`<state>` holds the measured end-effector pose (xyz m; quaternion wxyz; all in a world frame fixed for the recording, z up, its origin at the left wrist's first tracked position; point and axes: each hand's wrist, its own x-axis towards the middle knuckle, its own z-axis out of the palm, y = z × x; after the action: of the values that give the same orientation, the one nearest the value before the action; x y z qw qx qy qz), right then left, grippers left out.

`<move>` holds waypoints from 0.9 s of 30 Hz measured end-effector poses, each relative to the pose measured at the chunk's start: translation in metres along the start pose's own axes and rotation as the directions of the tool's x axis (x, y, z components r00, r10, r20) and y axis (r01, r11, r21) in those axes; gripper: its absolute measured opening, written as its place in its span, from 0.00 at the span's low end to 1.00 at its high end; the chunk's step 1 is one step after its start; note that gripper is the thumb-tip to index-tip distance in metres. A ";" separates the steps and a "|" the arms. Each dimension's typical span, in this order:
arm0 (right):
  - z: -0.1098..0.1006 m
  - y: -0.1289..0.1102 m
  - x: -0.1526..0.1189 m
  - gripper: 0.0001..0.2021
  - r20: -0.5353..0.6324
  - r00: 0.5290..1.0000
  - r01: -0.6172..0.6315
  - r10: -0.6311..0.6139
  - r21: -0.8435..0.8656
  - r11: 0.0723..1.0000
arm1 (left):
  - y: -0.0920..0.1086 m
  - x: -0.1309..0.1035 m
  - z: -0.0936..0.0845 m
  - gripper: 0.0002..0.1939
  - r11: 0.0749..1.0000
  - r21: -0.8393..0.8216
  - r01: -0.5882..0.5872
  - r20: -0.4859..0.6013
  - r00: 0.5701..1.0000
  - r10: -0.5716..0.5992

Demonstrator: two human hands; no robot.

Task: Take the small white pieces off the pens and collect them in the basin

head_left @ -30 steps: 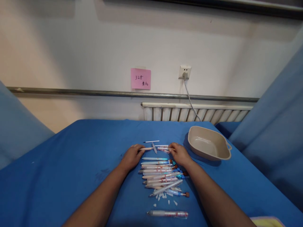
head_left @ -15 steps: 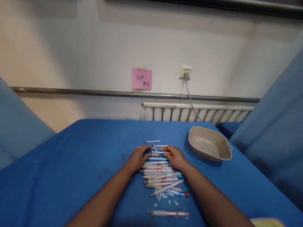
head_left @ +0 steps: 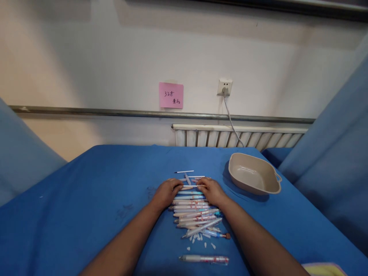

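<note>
A thin white pen refill (head_left: 189, 186) lies level between my two hands at the far end of a row of pens. My left hand (head_left: 168, 193) has its thumb and fingers pinched at the refill's left end. The fingers of my right hand (head_left: 211, 190) are closed on its right end. Beyond them, another white refill (head_left: 185, 171) and short pen parts (head_left: 188, 179) rest on the blue cloth. Several pens (head_left: 195, 208) lie side by side nearer me, with small white tips (head_left: 196, 237) below and a single pen (head_left: 204, 259) closest.
A beige basin (head_left: 254, 174) stands on the blue-covered table (head_left: 100, 199) at the right. Behind are a radiator (head_left: 212, 138), a metal rail (head_left: 129, 112), a pink note (head_left: 171, 95) and a plugged socket (head_left: 224, 87). Blue curtains hang at both sides.
My left thumb and fingers have closed together at the refill's left end, where they were apart before. My right hand still holds the other end.
</note>
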<state>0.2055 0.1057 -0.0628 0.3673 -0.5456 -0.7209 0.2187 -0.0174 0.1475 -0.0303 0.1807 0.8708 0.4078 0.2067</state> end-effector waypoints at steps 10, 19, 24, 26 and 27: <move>-0.014 0.005 0.001 0.07 -0.048 0.996 -0.088 0.081 -0.176 0.980 | -0.008 0.002 0.001 0.10 0.998 0.037 0.053 -0.037 0.998 -0.052; -0.017 -0.027 -0.003 0.09 0.268 0.962 0.109 -0.049 -0.214 0.971 | -0.007 -0.002 0.000 0.13 0.996 -0.039 0.078 -0.183 0.980 -0.084; -0.015 -0.028 -0.005 0.08 0.277 0.960 0.103 -0.030 -0.254 0.962 | -0.003 -0.003 0.000 0.13 0.992 -0.113 0.062 -0.168 0.983 -0.080; -0.012 -0.026 -0.005 0.07 0.234 0.972 0.046 0.011 -0.236 0.971 | 0.001 -0.003 -0.003 0.13 0.987 -0.153 0.057 -0.143 0.987 -0.079; -0.010 -0.024 -0.005 0.07 0.213 0.976 0.014 0.032 -0.208 0.978 | 0.003 -0.004 -0.004 0.13 0.984 -0.173 0.050 -0.121 0.990 -0.071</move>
<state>0.1992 0.0927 -0.0409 0.2269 -0.5573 -0.7728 0.2016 -0.0199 0.1436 -0.0263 0.2340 0.8246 0.4257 0.2900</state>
